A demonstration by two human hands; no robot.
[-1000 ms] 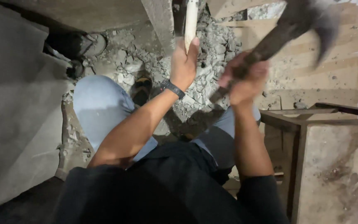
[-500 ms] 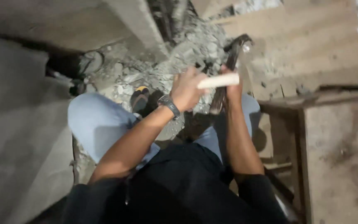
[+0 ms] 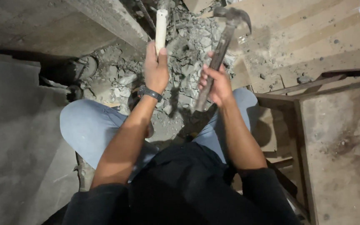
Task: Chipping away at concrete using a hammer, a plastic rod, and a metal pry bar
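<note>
1. Your left hand point(image 3: 156, 70) is wrapped tight around a pale cream cylindrical rod point(image 3: 161, 26), held upright with its top pointing at the grey broken concrete rubble point(image 3: 190, 50)
2. Your right hand point(image 3: 216, 83) is closed on the dark shaft of a worn claw hammer point(image 3: 221, 46), its curved metal head raised above the rubble, just right of the rod
3. A black wristband point(image 3: 150, 93) sits on your left wrist
4. A dusty wooden stool point(image 3: 338, 137) stands by your right knee, and pale wooden boards point(image 3: 309, 37) lie beyond it
</note>
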